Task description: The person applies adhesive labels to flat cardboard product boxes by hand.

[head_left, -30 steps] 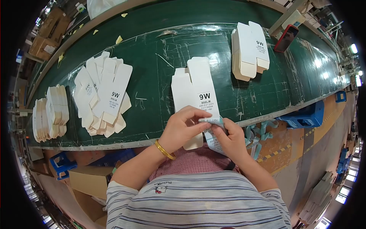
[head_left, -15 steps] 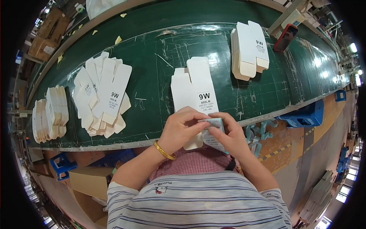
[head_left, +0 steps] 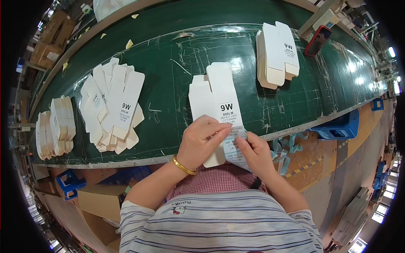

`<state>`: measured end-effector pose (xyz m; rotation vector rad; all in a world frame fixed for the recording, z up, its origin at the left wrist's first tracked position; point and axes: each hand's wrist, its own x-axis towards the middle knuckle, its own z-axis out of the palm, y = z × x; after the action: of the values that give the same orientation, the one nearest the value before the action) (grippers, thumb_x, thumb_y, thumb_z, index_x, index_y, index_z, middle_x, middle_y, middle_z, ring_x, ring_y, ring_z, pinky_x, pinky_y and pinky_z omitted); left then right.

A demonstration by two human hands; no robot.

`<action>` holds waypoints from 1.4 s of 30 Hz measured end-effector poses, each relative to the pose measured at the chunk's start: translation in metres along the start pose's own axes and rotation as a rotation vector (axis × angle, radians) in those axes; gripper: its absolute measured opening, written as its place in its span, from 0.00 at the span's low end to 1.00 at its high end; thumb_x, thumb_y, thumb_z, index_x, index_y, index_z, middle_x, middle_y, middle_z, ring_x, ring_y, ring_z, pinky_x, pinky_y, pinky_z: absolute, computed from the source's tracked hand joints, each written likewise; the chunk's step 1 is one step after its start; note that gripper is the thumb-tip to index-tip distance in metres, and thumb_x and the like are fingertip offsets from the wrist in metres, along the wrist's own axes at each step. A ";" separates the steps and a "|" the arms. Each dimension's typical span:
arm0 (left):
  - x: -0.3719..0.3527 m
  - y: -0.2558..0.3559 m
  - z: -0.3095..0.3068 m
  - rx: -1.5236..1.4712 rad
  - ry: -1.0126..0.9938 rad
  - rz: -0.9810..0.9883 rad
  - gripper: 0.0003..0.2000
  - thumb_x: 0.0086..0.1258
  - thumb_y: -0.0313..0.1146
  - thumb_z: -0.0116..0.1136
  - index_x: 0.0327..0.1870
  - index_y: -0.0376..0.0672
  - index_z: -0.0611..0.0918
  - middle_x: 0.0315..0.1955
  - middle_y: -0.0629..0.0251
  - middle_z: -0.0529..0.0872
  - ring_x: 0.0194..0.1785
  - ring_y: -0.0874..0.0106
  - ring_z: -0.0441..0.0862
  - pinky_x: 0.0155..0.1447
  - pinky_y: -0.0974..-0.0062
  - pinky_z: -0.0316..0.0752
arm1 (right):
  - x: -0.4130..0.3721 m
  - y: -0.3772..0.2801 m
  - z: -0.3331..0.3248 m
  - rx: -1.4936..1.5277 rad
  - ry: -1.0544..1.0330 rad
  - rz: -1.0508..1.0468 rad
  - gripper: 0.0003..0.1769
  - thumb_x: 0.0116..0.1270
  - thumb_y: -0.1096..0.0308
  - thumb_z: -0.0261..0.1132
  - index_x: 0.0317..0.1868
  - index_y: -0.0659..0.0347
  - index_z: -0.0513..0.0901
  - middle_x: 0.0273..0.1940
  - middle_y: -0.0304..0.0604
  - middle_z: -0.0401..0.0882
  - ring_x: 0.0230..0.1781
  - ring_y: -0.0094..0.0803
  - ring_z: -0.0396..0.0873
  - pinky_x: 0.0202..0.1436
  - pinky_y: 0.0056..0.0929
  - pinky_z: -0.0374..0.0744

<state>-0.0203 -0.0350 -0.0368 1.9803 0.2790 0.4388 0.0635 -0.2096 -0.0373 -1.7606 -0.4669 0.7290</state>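
Note:
A stack of flat white cartons (head_left: 213,95) printed "9W" lies at the table's near edge in front of me. Over its lower part is a pale blue strip of printed labels (head_left: 234,147). My left hand (head_left: 205,137) is closed, thumb and forefinger pinched at the strip's top left corner. My right hand (head_left: 255,151) holds the strip's right side, with the thumb on its face and the fingers partly hidden behind it. The strip hangs down over the edge towards my lap.
Fanned white cartons (head_left: 114,105) lie on the left of the green table (head_left: 168,55), with upright bundles (head_left: 63,124) beyond. Another carton stack (head_left: 274,55) and a red-edged phone (head_left: 317,41) are at the upper right. Blue stools (head_left: 337,126) stand below the table.
The label strip now lies flatter, with more of its print showing. My right hand has moved slightly down and right, away from my left hand's fingertips.

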 end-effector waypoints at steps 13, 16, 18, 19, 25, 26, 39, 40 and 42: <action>0.001 -0.032 -0.026 0.342 -0.106 0.372 0.19 0.56 0.21 0.63 0.52 0.39 0.86 0.31 0.66 0.79 0.34 0.68 0.76 0.40 0.70 0.74 | 0.032 -0.003 0.000 0.421 -0.008 0.541 0.12 0.76 0.67 0.60 0.44 0.70 0.82 0.35 0.38 0.84 0.29 0.17 0.79 0.31 0.18 0.77; 0.003 -0.035 -0.025 0.366 -0.120 0.390 0.21 0.54 0.21 0.63 0.53 0.40 0.86 0.30 0.67 0.76 0.33 0.69 0.74 0.39 0.71 0.73 | 0.034 -0.007 0.001 0.440 0.007 0.593 0.12 0.76 0.67 0.61 0.44 0.70 0.82 0.35 0.38 0.85 0.29 0.17 0.79 0.31 0.19 0.78; 0.003 -0.035 -0.023 0.383 -0.119 0.391 0.22 0.54 0.21 0.63 0.53 0.40 0.86 0.29 0.68 0.75 0.33 0.69 0.73 0.39 0.71 0.72 | 0.035 -0.008 0.001 0.447 0.018 0.617 0.12 0.75 0.68 0.61 0.44 0.70 0.82 0.36 0.38 0.85 0.29 0.18 0.80 0.32 0.19 0.78; 0.004 -0.035 -0.022 0.395 -0.122 0.390 0.22 0.53 0.21 0.63 0.53 0.40 0.86 0.29 0.68 0.75 0.33 0.69 0.73 0.39 0.71 0.72 | 0.035 -0.008 0.002 0.451 0.019 0.623 0.11 0.75 0.68 0.61 0.44 0.70 0.82 0.35 0.38 0.85 0.29 0.18 0.80 0.31 0.19 0.78; 0.005 -0.035 -0.021 0.420 -0.123 0.377 0.22 0.53 0.21 0.62 0.53 0.40 0.86 0.29 0.69 0.76 0.33 0.69 0.73 0.38 0.71 0.72 | 0.038 -0.015 0.003 0.448 0.027 0.639 0.11 0.75 0.68 0.62 0.42 0.69 0.83 0.34 0.38 0.84 0.27 0.17 0.79 0.29 0.19 0.77; 0.005 -0.034 -0.021 0.422 -0.121 0.377 0.22 0.53 0.21 0.62 0.53 0.40 0.86 0.29 0.69 0.76 0.33 0.69 0.73 0.38 0.71 0.72 | 0.038 -0.016 0.003 0.441 0.033 0.643 0.11 0.75 0.67 0.62 0.42 0.69 0.83 0.33 0.37 0.84 0.27 0.17 0.79 0.29 0.19 0.77; 0.007 -0.031 -0.020 0.449 -0.140 0.367 0.21 0.53 0.22 0.63 0.52 0.40 0.86 0.29 0.69 0.76 0.32 0.70 0.72 0.38 0.72 0.72 | 0.040 -0.013 0.000 0.407 0.011 0.648 0.11 0.74 0.68 0.62 0.41 0.69 0.84 0.32 0.37 0.84 0.25 0.16 0.78 0.27 0.18 0.76; 0.008 -0.031 -0.020 0.449 -0.140 0.366 0.21 0.53 0.22 0.63 0.52 0.40 0.86 0.29 0.69 0.76 0.32 0.70 0.72 0.38 0.72 0.72 | 0.040 -0.013 0.000 0.410 0.011 0.648 0.11 0.74 0.68 0.62 0.41 0.69 0.84 0.32 0.37 0.84 0.25 0.16 0.78 0.27 0.18 0.76; 0.008 -0.030 -0.020 0.453 -0.142 0.365 0.21 0.53 0.22 0.63 0.52 0.41 0.86 0.29 0.69 0.76 0.32 0.70 0.72 0.38 0.73 0.72 | 0.040 -0.013 0.000 0.416 0.010 0.649 0.11 0.74 0.68 0.62 0.41 0.70 0.84 0.32 0.37 0.84 0.26 0.16 0.78 0.27 0.18 0.76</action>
<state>-0.0214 -0.0026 -0.0546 2.5082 -0.0878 0.4928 0.0935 -0.1803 -0.0347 -1.5080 0.2779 1.1704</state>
